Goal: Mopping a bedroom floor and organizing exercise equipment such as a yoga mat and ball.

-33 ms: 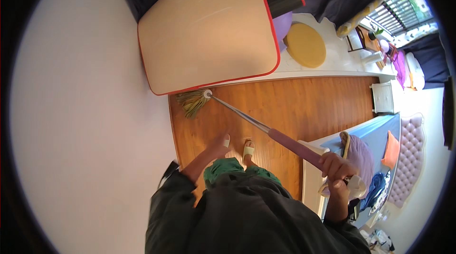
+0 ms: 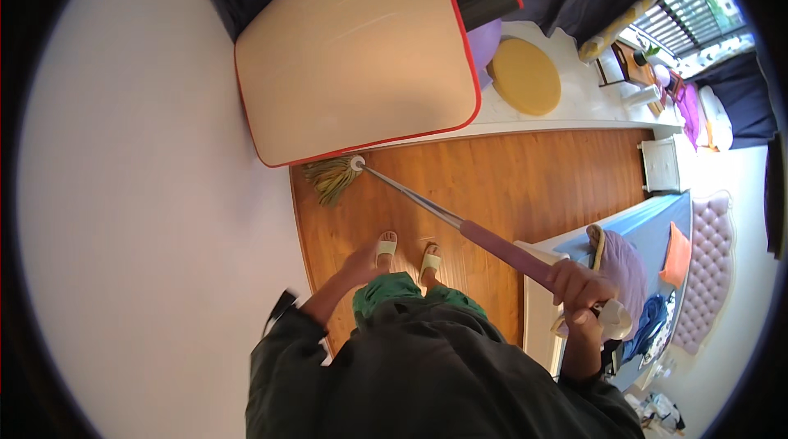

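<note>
A mop's long handle (image 2: 502,252), with a mauve grip and a metal shaft, slants across the view from right to upper left. Its yellowish-green strand head (image 2: 332,180) rests on the wood floor, next to the lower edge of a beige mat with red trim (image 2: 361,53). Wrapped round the upper end of the handle, near its pale end piece, is my right hand (image 2: 581,287). My left hand (image 2: 359,265) hangs by my green shorts, off the mop; its fingers are blurred.
A white wall (image 2: 156,193) runs along my left. At the right stand a bed with a blue sheet (image 2: 657,225) and a white nightstand (image 2: 662,166). Beyond the floor's far edge, a round yellow cushion (image 2: 525,76) lies on a pale raised ledge (image 2: 574,102).
My left hand has drawn back slightly toward my body, uncovering my left slipper. The mop and my right hand look nearly unmoved.
</note>
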Demonstrator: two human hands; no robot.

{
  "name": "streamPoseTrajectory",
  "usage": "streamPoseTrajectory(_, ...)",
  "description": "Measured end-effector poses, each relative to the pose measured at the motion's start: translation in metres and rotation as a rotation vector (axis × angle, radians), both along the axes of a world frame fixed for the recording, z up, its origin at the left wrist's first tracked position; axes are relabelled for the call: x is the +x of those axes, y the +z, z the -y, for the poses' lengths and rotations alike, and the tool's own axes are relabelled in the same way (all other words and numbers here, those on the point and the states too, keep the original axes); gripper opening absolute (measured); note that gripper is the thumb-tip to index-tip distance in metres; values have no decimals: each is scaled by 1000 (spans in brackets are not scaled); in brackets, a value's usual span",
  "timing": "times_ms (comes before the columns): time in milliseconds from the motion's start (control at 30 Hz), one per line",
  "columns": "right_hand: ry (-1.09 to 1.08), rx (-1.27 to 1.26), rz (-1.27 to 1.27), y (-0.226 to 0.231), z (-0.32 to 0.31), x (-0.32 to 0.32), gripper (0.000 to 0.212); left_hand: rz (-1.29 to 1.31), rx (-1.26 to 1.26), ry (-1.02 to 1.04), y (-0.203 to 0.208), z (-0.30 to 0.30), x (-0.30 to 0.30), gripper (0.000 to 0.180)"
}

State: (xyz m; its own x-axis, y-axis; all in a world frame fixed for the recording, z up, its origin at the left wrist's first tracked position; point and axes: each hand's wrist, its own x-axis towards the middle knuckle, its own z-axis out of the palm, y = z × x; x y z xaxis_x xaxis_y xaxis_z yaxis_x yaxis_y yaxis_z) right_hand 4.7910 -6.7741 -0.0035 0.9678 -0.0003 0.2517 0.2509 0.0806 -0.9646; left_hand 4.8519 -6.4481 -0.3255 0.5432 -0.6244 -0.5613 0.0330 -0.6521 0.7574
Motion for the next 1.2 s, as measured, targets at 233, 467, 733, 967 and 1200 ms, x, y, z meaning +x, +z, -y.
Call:
streamPoseTrajectory(233, 159, 21, 9, 17, -10, 25, 43, -336, 746, -171, -1, -244, -198, 89)
streamPoseTrajectory(467, 478, 84, 73, 4, 59, 24, 43, -274, 557, -374, 87, -145, -108, 104)
streamPoseTrajectory(733, 518, 151, 261, -3, 131, -14, 29, 700, -97, 225, 12, 203, 24, 70)
streamPoseTrajectory(967, 175, 229, 202, -15, 218, -53, 33, 489, -342, 373, -39, 343, 23, 41)
streamPoseTrajectory(1200, -17, 8, 341, -5, 284, -115, 29, 681, -364, 38, -20, 492, -7, 45)
